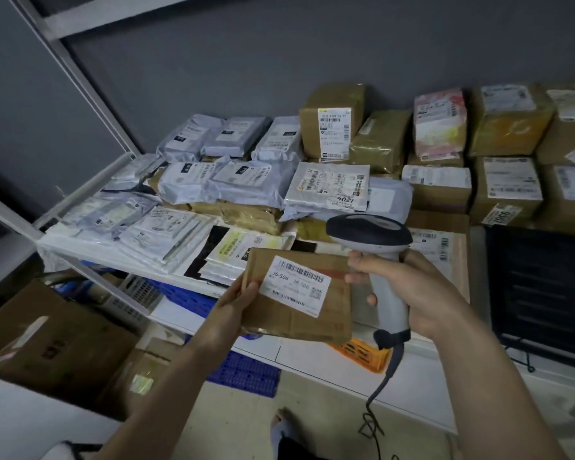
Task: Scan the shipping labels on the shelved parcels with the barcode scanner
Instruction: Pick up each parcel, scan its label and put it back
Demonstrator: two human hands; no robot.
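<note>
Parcel [299, 297], seemingly light and stiff, is being pinched at its edge by left hand [236, 303]; scanner [379, 260] is being gripped by right hand [409, 290].

A white metal shelf [90, 247] runs from the left of the frame toward the right, its front edge slanting down to the lower right. Grey poly mailers [213, 184] lie in overlapping rows across its left and middle part, flat clear-wrapped packets [153, 234] nearest the front left corner. Brown tape-wrapped parcels [246, 210] sit among them in the middle. Cardboard boxes [508, 187] with white labels are stacked along the upper right, against the grey wall. A pink-and-white box [440, 122] stands on the stack at upper right. A black tray-like unit [541, 293] sits at the right edge
</note>
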